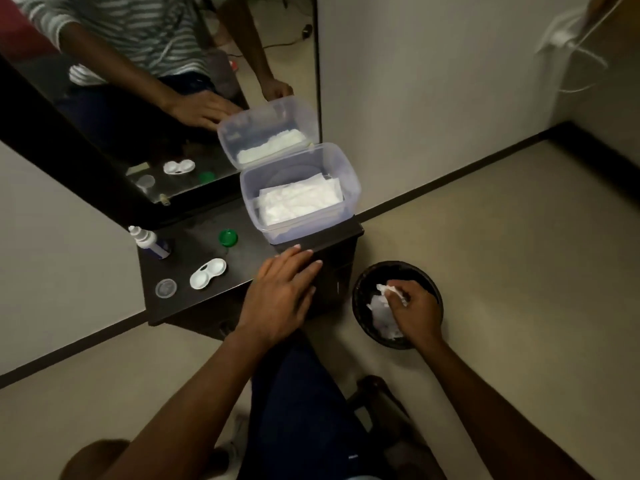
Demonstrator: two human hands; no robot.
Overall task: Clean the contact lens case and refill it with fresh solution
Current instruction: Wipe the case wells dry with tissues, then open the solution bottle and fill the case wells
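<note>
- The left hand [282, 294] lies flat on the near right part of the dark table [194, 303], fingers straight and spread a little, holding nothing.
- The right hand [414, 311] is over the black bin [360, 306] on the floor just right of the table; its fingers are curled and pinch a crumpled white tissue [389, 292].
- More white paper scraps [381, 315] lie inside the bin under that hand.
- The white lens case [207, 273] lies on the table left of the left hand, both wells uncovered and facing up.
- A green cap [228, 238] rests behind the case; a clear cap [166, 288] rests just left of it, near the table's front edge.
- The solution bottle [149, 242] lies tilted at the back left of the table, white nozzle pointing away.
- A clear tub [349, 188] holding folded white tissues [298, 202] stands at the back right corner, lid off, against a mirror [104, 140].
- The mirror reflects the tub, the case, the caps and the person's striped sleeve.
</note>
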